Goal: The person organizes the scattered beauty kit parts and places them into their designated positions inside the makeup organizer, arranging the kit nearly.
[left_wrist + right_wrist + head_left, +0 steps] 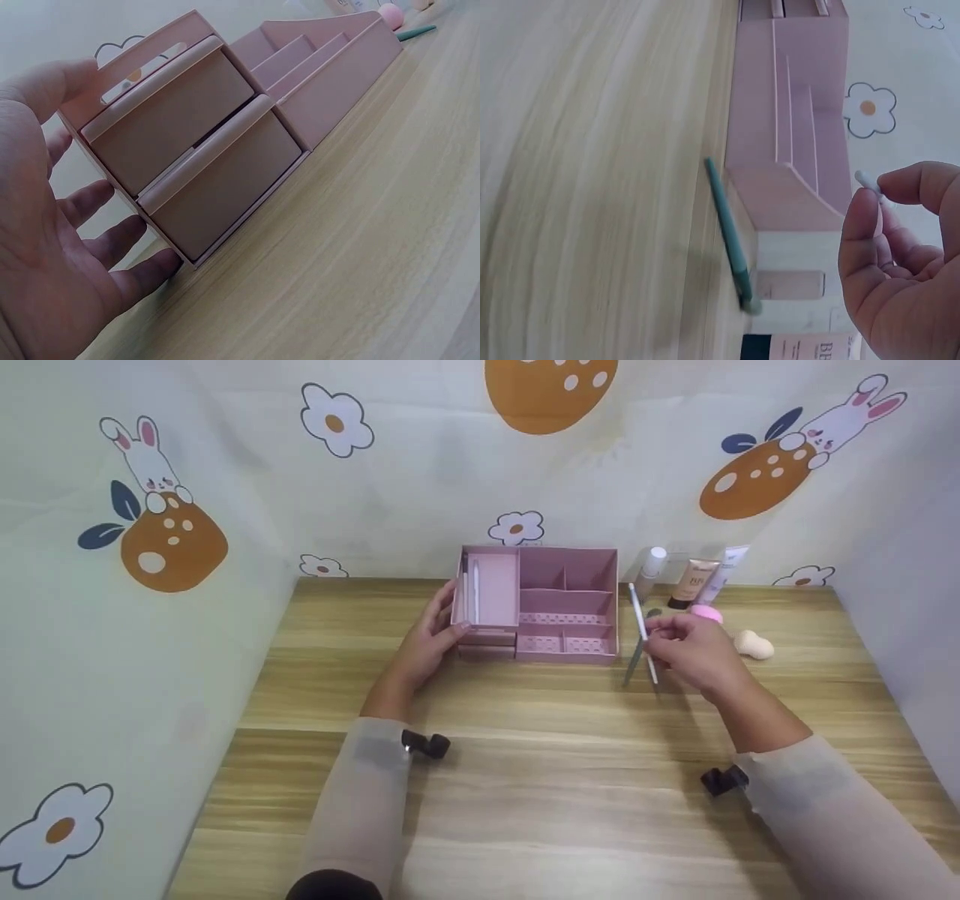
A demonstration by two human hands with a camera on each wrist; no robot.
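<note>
A pink desk organizer (568, 658) stands against the back wall. My left hand (427, 645) holds its left side, thumb at the top edge and fingers along the side panel (124, 191). Two drawers (225, 184) show below that edge in the left wrist view. In the upper left tray lie a white pencil-like stick (476, 592) and a thin dark-tipped one (465, 589). Right of the organizer, my right hand (697, 652) pinches a slim white stick (639, 611) between thumb and forefinger, raised over the table. Below it lies a green-handled makeup brush (727, 217).
Behind my right hand stand a white-capped bottle (654, 562), a BB cream tube (695, 581) and a pale tube (727, 574). A pink sponge (707, 614) and a beige sponge (754, 645) lie nearby. Patterned cloth walls (420, 472) border the wooden table (525, 795).
</note>
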